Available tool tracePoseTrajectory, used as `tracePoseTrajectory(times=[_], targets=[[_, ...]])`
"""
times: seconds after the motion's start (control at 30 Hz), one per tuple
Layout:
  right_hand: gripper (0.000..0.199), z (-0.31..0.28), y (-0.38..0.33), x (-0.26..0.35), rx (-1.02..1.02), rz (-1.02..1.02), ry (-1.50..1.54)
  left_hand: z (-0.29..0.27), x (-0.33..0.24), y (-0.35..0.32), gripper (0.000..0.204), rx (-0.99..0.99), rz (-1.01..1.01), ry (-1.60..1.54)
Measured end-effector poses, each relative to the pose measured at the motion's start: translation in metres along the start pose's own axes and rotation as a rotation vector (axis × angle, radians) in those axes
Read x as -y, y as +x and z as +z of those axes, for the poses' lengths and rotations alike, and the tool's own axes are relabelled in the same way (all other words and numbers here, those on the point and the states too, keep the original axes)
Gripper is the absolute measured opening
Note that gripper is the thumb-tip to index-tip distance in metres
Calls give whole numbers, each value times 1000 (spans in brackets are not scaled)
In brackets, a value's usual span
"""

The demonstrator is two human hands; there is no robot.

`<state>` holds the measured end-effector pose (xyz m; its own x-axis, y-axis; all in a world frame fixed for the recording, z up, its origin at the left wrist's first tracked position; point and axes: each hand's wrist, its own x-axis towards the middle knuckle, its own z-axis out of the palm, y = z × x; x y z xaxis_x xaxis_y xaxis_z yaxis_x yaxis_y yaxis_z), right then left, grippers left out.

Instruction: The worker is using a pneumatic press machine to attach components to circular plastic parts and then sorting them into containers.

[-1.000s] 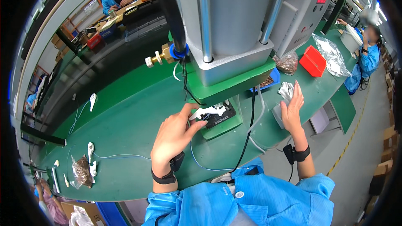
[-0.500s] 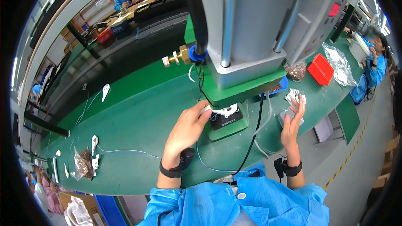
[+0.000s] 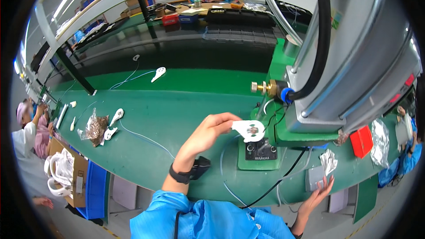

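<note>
From the floor, the white plastic housing (image 3: 249, 129) is observed just right of the frame's centre, gripped by the left hand (image 3: 208, 132). The left hand pinches the narrow end between thumb and fingers. The rounded head extends away from the fingertips, toward the right of the frame. The long axis runs nearly level across the frame, dipping slightly to the right.

Governing relation: the rounded head overlaps the upper edge of the black fixture block (image 3: 261, 156), which sits on the green press base (image 3: 256, 167). The left hand is the nearer of the two, positioned at the upper left of the block. The right hand (image 3: 313, 200) is at the lower right of the frame, well apart from the housing, fingers spread, beside a grey box (image 3: 315, 178) on the counter (image 3: 199, 102). Contact between the right fingertips and the grey box cannot be confirmed.

Limits of view: the gap, if any, between housing and fixture block cannot be judged. The housing's underside is hidden, and the thumb's exact position is hard to make out. The insert in the rounded head is too small to identify. The pneumatic press (image 3: 349, 71) is cut off at the upper right; its green plate conceals any tool underneath.
</note>
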<state>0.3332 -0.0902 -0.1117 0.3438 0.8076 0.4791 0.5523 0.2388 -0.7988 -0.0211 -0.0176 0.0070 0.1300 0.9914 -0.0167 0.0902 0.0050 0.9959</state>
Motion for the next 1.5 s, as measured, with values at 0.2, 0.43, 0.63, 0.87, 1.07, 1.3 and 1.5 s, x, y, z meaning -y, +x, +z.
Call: tracePoseTrajectory(times=[0.2, 0.43, 0.63, 0.87, 1.07, 1.3, 1.5], targets=[[53, 2, -1, -7, -45, 32, 42, -65, 76, 56, 25, -202, -8, 136], [54, 20, 62, 39, 145, -242, 136, -143, 115, 174, 66, -550, 42, 671], [52, 67, 67, 9, 312, -160, 185, -6, 78, 20, 58, -120, 247, 755], [45, 149, 52, 3, 442, 2, 400, 86, 79, -28, 64, -307, 108, 344], [48, 153, 32, -2, 385, 195, 567, 102, 110, 10, 60, -490, 63, 164], [47, 155, 12, 18, 203, 324, 594, 102, 119, 12, 43, -635, 111, -112], [35, 162, 9, 14, 56, 319, 530, 102, 116, 14, 46, -628, 61, -332]])
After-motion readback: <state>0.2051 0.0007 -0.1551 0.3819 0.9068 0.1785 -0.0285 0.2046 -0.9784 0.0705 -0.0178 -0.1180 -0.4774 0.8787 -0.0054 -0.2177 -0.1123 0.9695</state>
